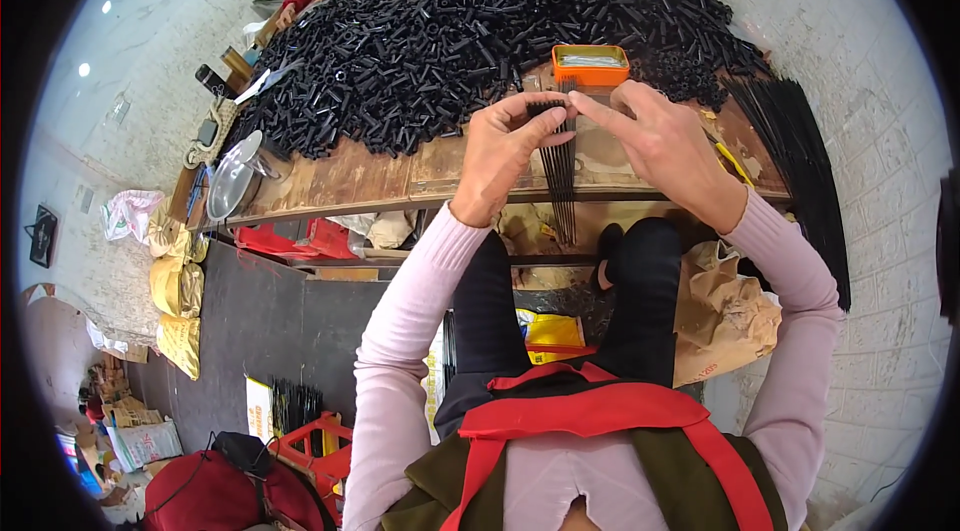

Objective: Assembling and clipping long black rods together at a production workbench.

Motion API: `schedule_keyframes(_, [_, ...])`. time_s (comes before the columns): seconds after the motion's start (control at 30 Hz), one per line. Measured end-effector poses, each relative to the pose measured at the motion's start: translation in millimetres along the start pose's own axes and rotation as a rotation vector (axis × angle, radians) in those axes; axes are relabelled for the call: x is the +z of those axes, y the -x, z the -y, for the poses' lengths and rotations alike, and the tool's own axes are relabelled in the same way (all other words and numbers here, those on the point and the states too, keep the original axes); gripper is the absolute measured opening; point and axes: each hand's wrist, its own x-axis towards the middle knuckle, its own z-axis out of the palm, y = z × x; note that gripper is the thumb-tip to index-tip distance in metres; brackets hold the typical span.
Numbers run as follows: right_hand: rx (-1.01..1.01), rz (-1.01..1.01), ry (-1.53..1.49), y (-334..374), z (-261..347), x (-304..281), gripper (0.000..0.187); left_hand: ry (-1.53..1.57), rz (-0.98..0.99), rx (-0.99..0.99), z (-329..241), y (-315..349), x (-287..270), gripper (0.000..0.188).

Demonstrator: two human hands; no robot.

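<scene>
- Head view: wooden table (350, 174) spans the upper half; its near edge runs across in front of the seated person's knees.
- Pile of short black tubular parts (430, 56) covers much of the tabletop, from near the left edge toward the right; bare wood shows along the near edge.
- Long black rods (795, 161) lie in a thick bundle along the right edge, their near ends extending past the near right corner.
- Thin black rods (562, 171), a small fanned bundle, are held above the near edge, right of its middle; lower ends reach past that edge.
- Right hand (655, 136): index finger extended to the upper part of these rods; whether it grips any, cannot tell.
- Left hand (505, 151): thumb and fingers pinch the same rods near their upper ends.
- Metal bowl (230, 186): at the near left corner.
- Orange box (590, 77): open, just beyond the fingertips, beside the pile; pale contents, not identifiable.
- Yellow tool (733, 163): near the right edge, beside the long rods.
</scene>
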Motion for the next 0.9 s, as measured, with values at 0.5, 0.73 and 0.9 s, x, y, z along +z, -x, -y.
schedule_keyframes(0.5, [-0.227, -0.188, -0.168, -13.9, -7.6, 4.0, 0.029, 0.024, 0.078, -0.046, -0.5, 0.3, 0.9, 0.026])
schedule_keyframes(0.73, [-0.087, -0.154, -0.133, 6.0, -17.3, 0.2, 0.033, 0.019, 0.085, -0.058, -3.1, 1.1, -0.5, 0.025])
schedule_keyframes(0.9, [-0.12, -0.185, -0.228, -4.6, -10.4, 6.2, 0.033, 0.036, 0.145, -0.06, 4.1, -2.2, -2.6, 0.037])
